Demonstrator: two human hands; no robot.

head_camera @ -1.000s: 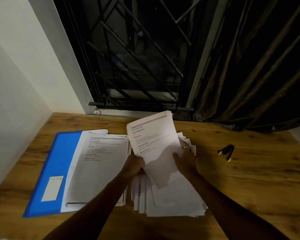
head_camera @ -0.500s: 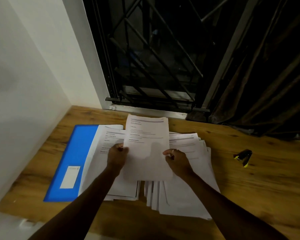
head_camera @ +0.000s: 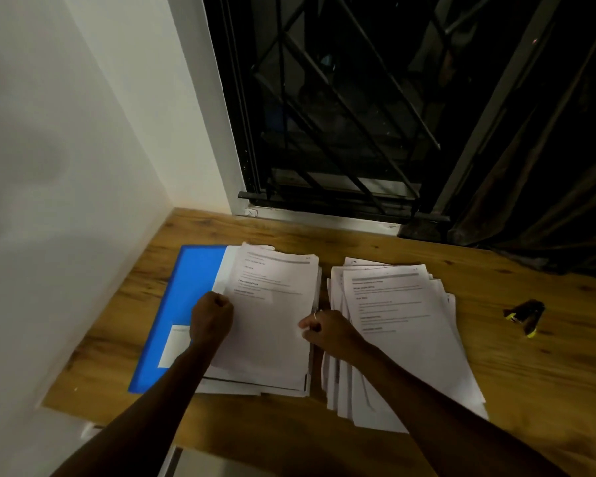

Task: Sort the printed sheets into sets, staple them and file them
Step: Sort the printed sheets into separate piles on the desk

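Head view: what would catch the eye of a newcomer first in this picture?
The bright blue folder at the left of the wooden table stands out most, with a pile of printed sheets lying half over it. The left hand and the right hand grip the side edges of its top sheet. A second, fanned pile lies to the right, and a small black and yellow stapler further right.

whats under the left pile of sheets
A blue folder lies under the left pile; its left strip and white label show. The rest is covered by the sheets.
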